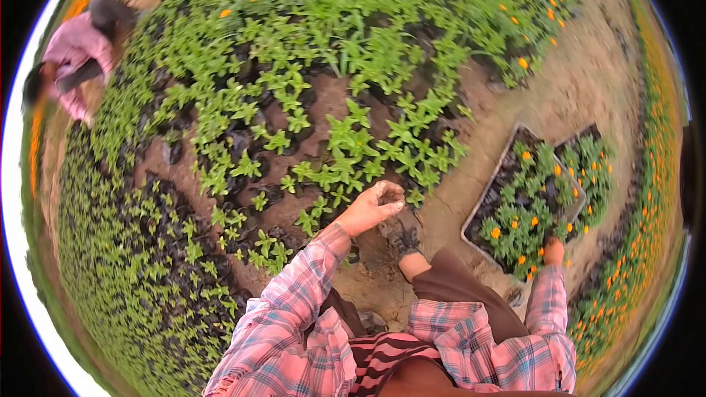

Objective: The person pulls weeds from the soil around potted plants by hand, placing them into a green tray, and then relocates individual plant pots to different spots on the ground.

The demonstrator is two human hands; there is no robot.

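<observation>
Left grip (pixel 373 208): your fingers curl toward the thumb; whether they pinch anything, you cannot tell.
Right grip (pixel 554 251): foliage hides your fingers, so clenched or released cannot be told.
Orange-flowered plants (pixel 507 239): just beside your right grip, mostly to its left.
Tray (pixel 482 198): holding those plants, its rim reaching left and beyond your right grip.
Leafy seedlings (pixel 351 138): just beyond your left grip, spreading left.
Co-worker (pixel 77 51): bent low, well apart, far left of your left grip.
</observation>
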